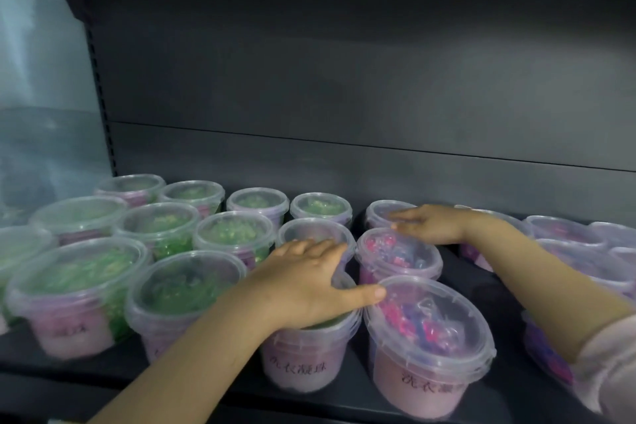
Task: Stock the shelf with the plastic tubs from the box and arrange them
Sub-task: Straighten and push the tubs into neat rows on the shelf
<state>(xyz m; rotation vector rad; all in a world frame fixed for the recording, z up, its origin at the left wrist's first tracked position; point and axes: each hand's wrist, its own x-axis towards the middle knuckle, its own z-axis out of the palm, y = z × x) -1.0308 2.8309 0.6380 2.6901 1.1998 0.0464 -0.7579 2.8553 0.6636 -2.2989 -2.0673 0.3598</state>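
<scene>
Stock: clear lidded plastic tubs [426,337], pink labels; green fill lower left, pink-blue lower right.
Left hand [309,282]: flat, fingers spread, on centre front tub [303,361].
Right hand [430,224]: flat, fingers straight, on rear tub [378,213].
Support: dark shelf [488,289].

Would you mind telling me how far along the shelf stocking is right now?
Largely done: green-filled tubs stand in rows on the shelf, pink-filled tubs beside them. In hand: the left hand lies flat on a front tub, the right hand on a rear tub, apparently straightening. Left: the far-right tubs look loosely placed; the box is out of view.
</scene>
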